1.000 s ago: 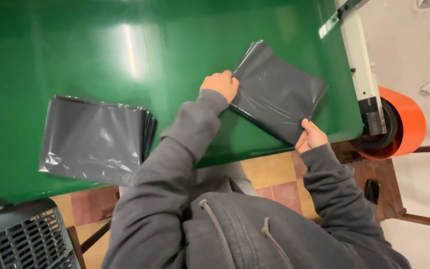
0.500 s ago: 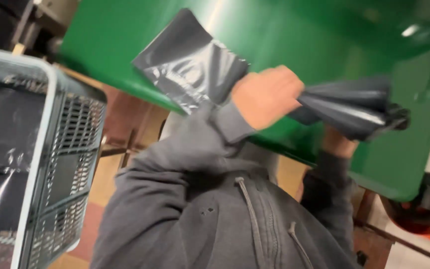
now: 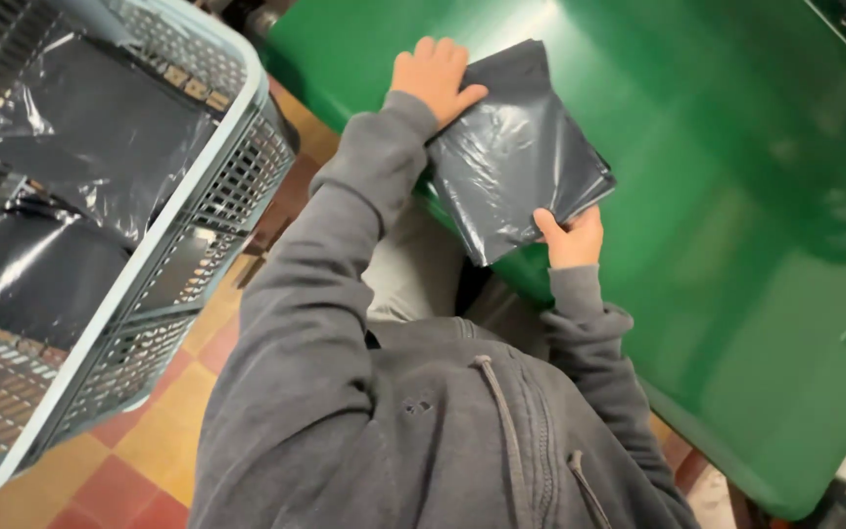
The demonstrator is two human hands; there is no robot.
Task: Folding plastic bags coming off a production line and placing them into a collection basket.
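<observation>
Since the earlier frame, bags (image 3: 516, 147) have come down onto the green table's near edge. Left hand (image 3: 433, 73) lies flat on top, fingers apart; right hand (image 3: 570, 238) pinches the near corner. Judged light, limp, slippery: best held by the edges.

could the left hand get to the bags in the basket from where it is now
Probably yes. The left hand rests on the dark bag stack, and the basket stands open-topped on that same side, nothing between.
</observation>
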